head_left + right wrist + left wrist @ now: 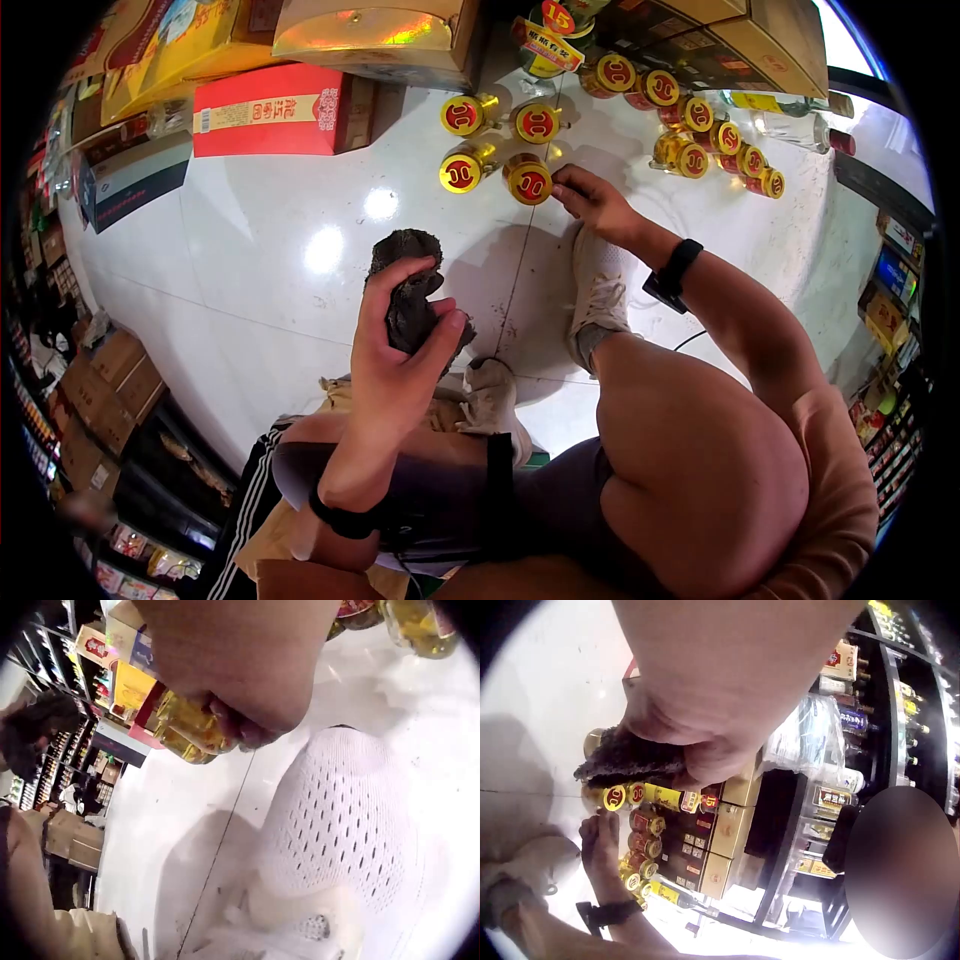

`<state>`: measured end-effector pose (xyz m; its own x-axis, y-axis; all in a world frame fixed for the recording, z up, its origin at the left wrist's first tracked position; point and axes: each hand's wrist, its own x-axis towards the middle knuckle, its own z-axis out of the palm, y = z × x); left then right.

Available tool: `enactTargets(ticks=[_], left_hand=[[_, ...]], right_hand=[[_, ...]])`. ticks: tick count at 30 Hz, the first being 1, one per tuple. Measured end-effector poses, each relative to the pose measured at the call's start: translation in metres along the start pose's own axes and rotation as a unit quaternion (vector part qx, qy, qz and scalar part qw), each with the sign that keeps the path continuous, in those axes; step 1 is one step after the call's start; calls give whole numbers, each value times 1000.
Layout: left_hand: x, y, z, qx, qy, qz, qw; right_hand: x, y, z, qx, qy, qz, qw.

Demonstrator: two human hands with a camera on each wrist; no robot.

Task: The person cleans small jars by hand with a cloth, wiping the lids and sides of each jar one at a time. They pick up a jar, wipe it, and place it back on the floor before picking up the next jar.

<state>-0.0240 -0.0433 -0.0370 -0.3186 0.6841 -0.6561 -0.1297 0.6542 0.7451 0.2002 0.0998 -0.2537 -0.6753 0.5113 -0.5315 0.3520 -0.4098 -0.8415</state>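
Observation:
My left hand (395,345) grips a crumpled dark cloth (405,240), raised over the floor in front of my knees. In the left wrist view the same cloth (630,759) hangs below the palm. The right hand (600,208) reaches to a glass jar (528,180) with a gold lid and red label, its curled fingers at the jar's right side. Yellow contents show through this jar (187,731) in the right wrist view; the fingertips there are partly hidden. Three similar jars (462,173) stand close beside it on the tiles.
More gold-lidded jars (690,158) stand in rows at the right, near lying bottles (790,128). Cartons (375,35) and a red box (265,112) line the far side. My shoe (600,290) rests on the white floor (250,270) just below the right hand.

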Motion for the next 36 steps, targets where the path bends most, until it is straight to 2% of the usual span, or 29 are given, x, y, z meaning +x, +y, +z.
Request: enactTargets(ticks=[5, 9, 11, 15, 17, 19, 21, 25, 27, 29, 31, 33, 35, 36], left_hand=[[-3, -1, -1, -33, 21, -1, 999], [-1, -2, -1, -31, 23, -13, 999], [0, -2, 0, -33, 29, -20, 999], [3, -5, 4, -39, 7, -21, 999], [4, -5, 7, -25, 11, -26, 999], [7, -6, 11, -17, -8, -19, 1000], [7, -6, 15, -51, -14, -44, 998], [10, -6, 22, -40, -52, -49, 997], [11, -2, 27, -34, -68, -39, 996], [13, -1, 32, -28, -76, -44, 996], [15, 1, 36, -22, -79, -48, 995], [17, 4, 42, -50, -84, -76, 992], [19, 3, 44, -39, -84, -82, 992], [20, 1, 46, -31, -93, -78, 992]], right_hand=[[7, 11, -7, 70, -4, 41, 997], [9, 9, -8, 67, -4, 25, 997], [13, 7, -6, 43, -17, 25, 999], [7, -10, -6, -97, 42, 28, 994], [-2, -13, -8, -191, 68, -65, 977], [-18, -25, -13, -243, 48, 5, 969], [-30, -19, -20, -238, 74, -6, 968], [-55, -22, -45, -261, 93, 6, 961], [-65, -23, -57, -267, 197, -81, 940], [-76, -26, -72, -315, 293, -132, 893], [-82, -21, -91, -447, 363, -195, 794], [-86, -18, -97, -473, 371, -117, 790], [-84, -9, -96, -466, 371, -107, 796], [-82, -5, -92, -409, 386, -68, 824]])
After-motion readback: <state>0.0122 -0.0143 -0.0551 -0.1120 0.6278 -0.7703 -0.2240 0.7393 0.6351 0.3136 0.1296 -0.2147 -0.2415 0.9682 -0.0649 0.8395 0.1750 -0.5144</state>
